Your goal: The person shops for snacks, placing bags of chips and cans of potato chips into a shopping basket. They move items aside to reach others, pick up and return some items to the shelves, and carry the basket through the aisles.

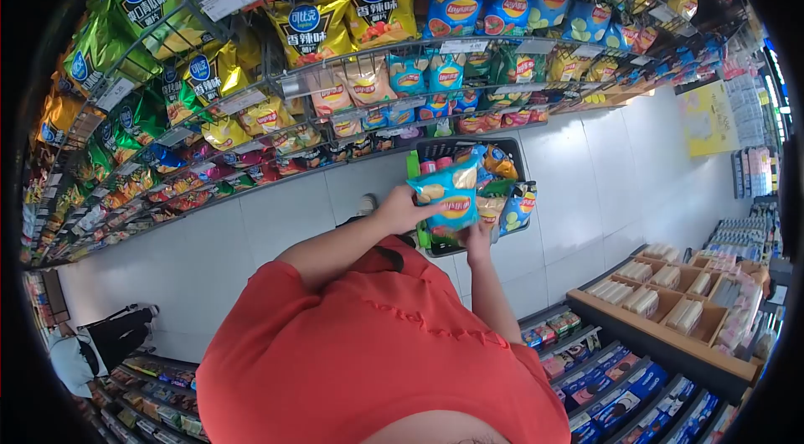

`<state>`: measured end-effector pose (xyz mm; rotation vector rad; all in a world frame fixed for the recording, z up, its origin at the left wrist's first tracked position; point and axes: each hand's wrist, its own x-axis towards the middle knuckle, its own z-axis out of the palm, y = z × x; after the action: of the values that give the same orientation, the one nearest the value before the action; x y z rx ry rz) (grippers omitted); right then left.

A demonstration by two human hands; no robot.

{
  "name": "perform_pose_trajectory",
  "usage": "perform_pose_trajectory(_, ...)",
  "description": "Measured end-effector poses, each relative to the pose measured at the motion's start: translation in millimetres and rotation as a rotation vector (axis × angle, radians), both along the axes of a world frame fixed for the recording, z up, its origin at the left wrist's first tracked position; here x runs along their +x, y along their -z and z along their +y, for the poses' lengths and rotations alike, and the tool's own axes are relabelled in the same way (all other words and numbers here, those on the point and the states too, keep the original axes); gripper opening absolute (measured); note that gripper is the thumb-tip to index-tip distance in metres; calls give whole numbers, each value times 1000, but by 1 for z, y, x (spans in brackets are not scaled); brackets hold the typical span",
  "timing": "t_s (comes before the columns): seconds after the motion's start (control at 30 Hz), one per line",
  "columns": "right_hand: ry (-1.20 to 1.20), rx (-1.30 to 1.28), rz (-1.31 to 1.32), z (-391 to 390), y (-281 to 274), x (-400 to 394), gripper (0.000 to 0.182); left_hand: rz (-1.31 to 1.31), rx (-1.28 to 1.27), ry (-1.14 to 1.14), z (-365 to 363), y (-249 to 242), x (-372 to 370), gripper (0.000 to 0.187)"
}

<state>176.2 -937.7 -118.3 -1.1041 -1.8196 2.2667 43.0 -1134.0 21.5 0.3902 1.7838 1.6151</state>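
bright indoor light, pale glare on floor, curved fisheye edges, black corners

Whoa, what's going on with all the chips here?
Someone in a red shirt has a light blue bag of Lay's chips over a dark shopping basket. Their left hand grips one side of the bag, and their right hand is at its lower corner. More snack bags are already in the basket, and bags of chips fill the store shelves in front of them.
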Motion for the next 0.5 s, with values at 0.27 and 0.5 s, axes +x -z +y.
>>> perform_pose_trajectory(0.27,-224,234,2,-15,-1,18,20,961,-57,-205,-21,-12,-99,58)
perform_pose_trajectory(0.5,-47,205,-483,-87,45,211,30,880,-226,-362,-11,39,-216,52)
